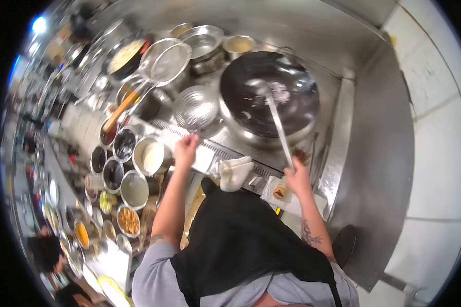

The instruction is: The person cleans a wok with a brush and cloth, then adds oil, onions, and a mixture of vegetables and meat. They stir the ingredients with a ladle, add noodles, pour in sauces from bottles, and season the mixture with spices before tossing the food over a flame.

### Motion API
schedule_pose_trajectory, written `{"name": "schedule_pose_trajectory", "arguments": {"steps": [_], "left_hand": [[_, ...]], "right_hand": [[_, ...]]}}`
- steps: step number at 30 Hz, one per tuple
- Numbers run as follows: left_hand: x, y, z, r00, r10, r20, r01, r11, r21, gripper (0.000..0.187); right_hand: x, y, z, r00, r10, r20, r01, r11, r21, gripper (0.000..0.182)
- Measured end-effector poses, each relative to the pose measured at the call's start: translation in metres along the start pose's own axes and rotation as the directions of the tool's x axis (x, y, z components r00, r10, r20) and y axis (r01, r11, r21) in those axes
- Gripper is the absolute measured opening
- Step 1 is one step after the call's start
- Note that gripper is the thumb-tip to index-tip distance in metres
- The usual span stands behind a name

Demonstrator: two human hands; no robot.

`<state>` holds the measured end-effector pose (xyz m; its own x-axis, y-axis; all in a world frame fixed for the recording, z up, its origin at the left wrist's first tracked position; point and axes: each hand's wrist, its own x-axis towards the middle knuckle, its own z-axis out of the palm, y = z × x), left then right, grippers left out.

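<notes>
A large black wok point(269, 97) sits on the steel range. My right hand point(297, 176) grips the long handle of a metal ladle point(271, 110) whose bowl rests inside the wok, next to a little white residue. My left hand point(186, 149) is closed on the handle of a round wire-mesh strainer point(195, 108) that lies just left of the wok. A white cloth point(234, 171) is bunched on the range edge between my two hands.
Round metal pots of sauces and seasonings point(125, 158) line the counter to the left. A second mesh strainer point(166, 62) rests over a pot behind. Steel bowls point(205, 43) stand at the back. Another person point(48, 253) is at lower left. A steel wall point(379, 153) rises on the right.
</notes>
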<state>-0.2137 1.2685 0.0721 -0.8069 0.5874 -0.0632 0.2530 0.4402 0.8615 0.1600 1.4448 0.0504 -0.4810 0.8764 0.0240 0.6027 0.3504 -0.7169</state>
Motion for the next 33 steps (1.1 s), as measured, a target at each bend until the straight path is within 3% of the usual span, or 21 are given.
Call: {"name": "schedule_pose_trajectory", "arguments": {"steps": [2, 3, 4, 6, 7, 8, 9, 10, 14, 17, 20, 21, 24, 25, 27, 28, 29, 30, 31, 32, 33], "left_hand": [[-0.064, -0.036, -0.007, 0.991, -0.104, 0.080, 0.114, 0.984, -0.139, 0.024], [-0.089, -0.061, -0.010, 0.986, -0.124, 0.108, 0.139, 0.980, -0.145, 0.023], [-0.116, -0.083, -0.015, 0.981, -0.158, 0.109, 0.174, 0.972, -0.161, 0.022], [-0.165, -0.122, -0.023, 0.949, -0.314, 0.031, 0.311, 0.916, -0.253, 0.021], [-0.183, -0.134, -0.029, 0.942, -0.336, -0.022, 0.324, 0.921, -0.215, 0.021], [-0.194, -0.159, -0.030, 0.945, -0.318, -0.074, 0.313, 0.947, -0.073, 0.019], [-0.205, -0.131, -0.050, 0.906, -0.419, -0.064, 0.405, 0.901, -0.157, 0.018], [-0.216, -0.136, -0.055, 0.900, -0.419, -0.120, 0.395, 0.901, -0.180, 0.018], [-0.232, -0.161, -0.064, 0.895, -0.383, -0.230, 0.348, 0.921, -0.177, 0.019], [-0.250, -0.184, -0.078, 0.868, -0.400, -0.293, 0.369, 0.916, -0.157, 0.020], [-0.261, -0.197, -0.085, 0.870, -0.388, -0.304, 0.350, 0.920, -0.174, 0.021], [-0.265, -0.204, -0.088, 0.878, -0.371, -0.302, 0.328, 0.926, -0.184, 0.021], [-0.263, -0.198, -0.110, 0.861, -0.449, -0.237, 0.381, 0.880, -0.284, 0.022], [-0.265, -0.195, -0.116, 0.844, -0.498, -0.197, 0.424, 0.846, -0.322, 0.022], [-0.262, -0.216, -0.121, 0.870, -0.440, -0.221, 0.387, 0.889, -0.245, 0.023], [-0.262, -0.222, -0.127, 0.868, -0.425, -0.258, 0.382, 0.902, -0.202, 0.023], [-0.262, -0.219, -0.133, 0.879, -0.392, -0.270, 0.361, 0.919, -0.157, 0.023], [-0.257, -0.226, -0.135, 0.881, -0.405, -0.244, 0.356, 0.908, -0.222, 0.022], [-0.253, -0.228, -0.135, 0.862, -0.474, -0.180, 0.419, 0.866, -0.273, 0.025], [-0.247, -0.221, -0.139, 0.867, -0.476, -0.147, 0.426, 0.861, -0.276, 0.022], [-0.243, -0.237, -0.134, 0.911, -0.386, -0.146, 0.313, 0.877, -0.363, 0.018]], "right_hand": [[0.029, -0.060, -0.041, 0.984, 0.162, 0.074, -0.163, 0.987, 0.003, 0.048], [0.044, -0.045, -0.041, 0.974, 0.203, 0.103, -0.206, 0.978, 0.021, 0.043], [0.054, -0.026, -0.032, 0.999, 0.049, -0.002, -0.048, 0.996, 0.071, 0.043], [0.060, -0.028, -0.027, 0.999, 0.039, -0.030, -0.034, 0.987, 0.156, 0.048], [0.071, 0.007, -0.017, 0.997, -0.028, -0.074, 0.024, 0.998, -0.054, 0.050], [0.078, 0.030, -0.013, 0.996, -0.074, -0.047, 0.069, 0.994, -0.087, 0.051], [0.075, 0.032, -0.015, 0.990, 0.119, 0.071, -0.124, 0.990, 0.074, 0.052], [0.051, -0.029, -0.031, 0.920, 0.312, 0.237, -0.335, 0.940, 0.061, 0.055], [0.014, -0.037, -0.058, 0.877, 0.194, 0.440, -0.267, 0.957, 0.110, 0.056], [-0.018, -0.086, -0.065, 0.844, 0.280, 0.457, -0.412, 0.884, 0.220, 0.053], [0.000, -0.063, -0.052, 0.759, 0.323, 0.566, -0.563, 0.762, 0.320, 0.052], [-0.001, -0.066, -0.042, 0.772, 0.431, 0.468, -0.597, 0.744, 0.300, 0.054], [0.046, -0.044, -0.026, 0.900, 0.383, 0.209, -0.403, 0.913, 0.063, 0.054], [0.062, -0.033, -0.027, 0.900, 0.402, 0.166, -0.427, 0.891, 0.154, 0.055], [0.082, -0.029, -0.023, 0.884, 0.462, 0.073, -0.460, 0.830, 0.316, 0.056], [0.082, -0.028, -0.025, 0.895, 0.430, 0.118, -0.443, 0.830, 0.340, 0.058], [0.081, -0.016, -0.004, 0.959, 0.275, -0.063, -0.221, 0.873, 0.435, 0.054], [0.078, -0.013, 0.002, 0.980, 0.057, -0.190, -0.038, 0.994, 0.103, 0.047], [0.061, -0.051, 0.000, 0.969, 0.248, -0.019, -0.240, 0.953, 0.187, 0.043], [0.068, -0.018, 0.011, 0.982, 0.174, -0.076, -0.171, 0.984, 0.052, 0.042], [0.059, -0.030, 0.014, 0.986, 0.159, -0.054, -0.160, 0.987, -0.019, 0.044]]}}
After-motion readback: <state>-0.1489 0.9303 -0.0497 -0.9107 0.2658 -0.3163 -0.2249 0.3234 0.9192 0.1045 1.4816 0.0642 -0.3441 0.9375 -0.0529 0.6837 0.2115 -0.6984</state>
